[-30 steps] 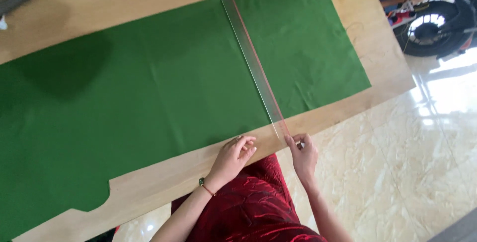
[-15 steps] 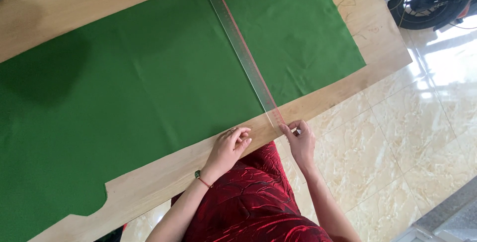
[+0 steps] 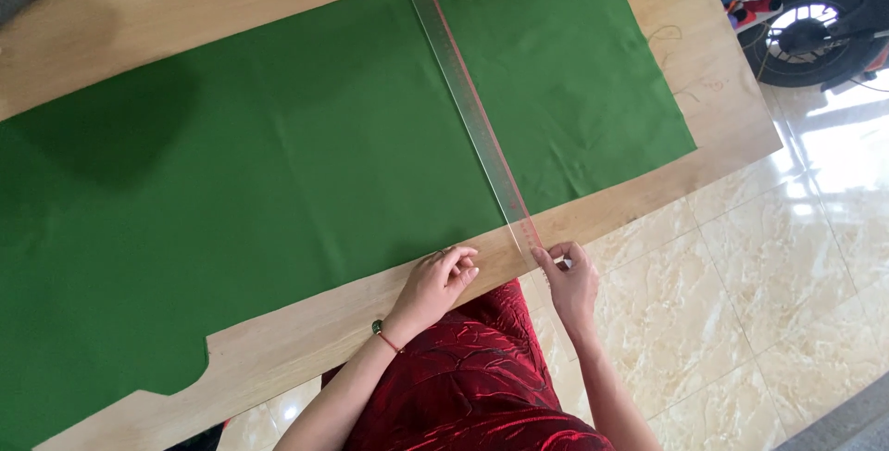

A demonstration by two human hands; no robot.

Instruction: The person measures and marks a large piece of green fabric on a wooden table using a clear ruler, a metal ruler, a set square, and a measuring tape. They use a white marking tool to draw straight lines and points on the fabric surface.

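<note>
**Two hands at the near end of a clear ruler laid across green cloth**

A long, clear plastic ruler with red markings along one edge lies flat on a large sheet of plain green fabric. It runs on a slant from the upper middle of the frame down to the lower middle, and its lower end passes the cloth's edge onto the bare wood. The fabric is spread over a pale wooden worktable and fills most of the left and centre of the frame; a curved notch is cut into its edge at the lower left.

The right hand, just right of the lower centre, pinches the ruler's near end between thumb and fingertips, the fingers drawn closed on the corner. Whether something small is also held in that hand cannot be told.

The left hand, just left of the ruler's end, rests on the table at the fabric's edge with fingers curled loosely inward; it grips nothing that shows, its fingertips touching the cloth's border. A thin red cord with a green bead circles that wrist.

A crinkled, shiny red garment covers the person's lap at the bottom centre. Glossy beige floor tiles fill the lower right, and a black scooter wheel stands at the upper right.
</note>
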